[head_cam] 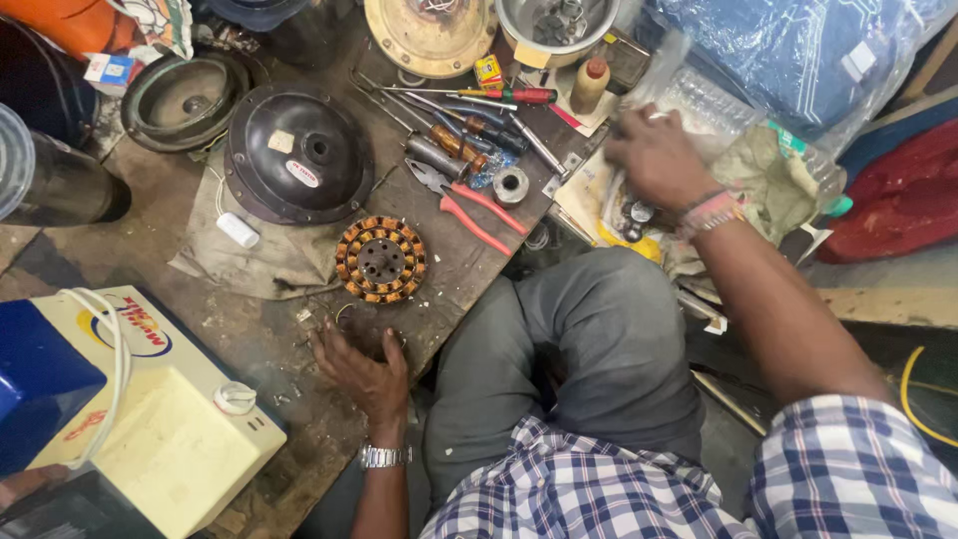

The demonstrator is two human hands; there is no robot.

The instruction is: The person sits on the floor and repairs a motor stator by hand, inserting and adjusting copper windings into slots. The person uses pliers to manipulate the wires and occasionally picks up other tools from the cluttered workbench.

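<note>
My left hand [365, 371] rests palm down on the worn wooden board [269, 349], fingers spread, just below a round copper-wound stator [380, 260]. Nothing is held in it. My right hand [654, 155] reaches out to the right over a clear plastic bag [704, 100] and crumpled cloth; it is blurred and its fingers curl down into the clutter, so whether it grips anything is unclear. A dark domed motor cover [296, 153] lies up and left of the stator.
Red-handled pliers [469, 205], screwdrivers [479, 125] and a small metal bearing [511, 185] lie above the stator. A cream and blue box-shaped device [150, 419] sits at lower left. A metal bowl of parts [555, 28] and a yellow disc [429, 35] stand at the top. My bent knee [589, 339] fills the centre.
</note>
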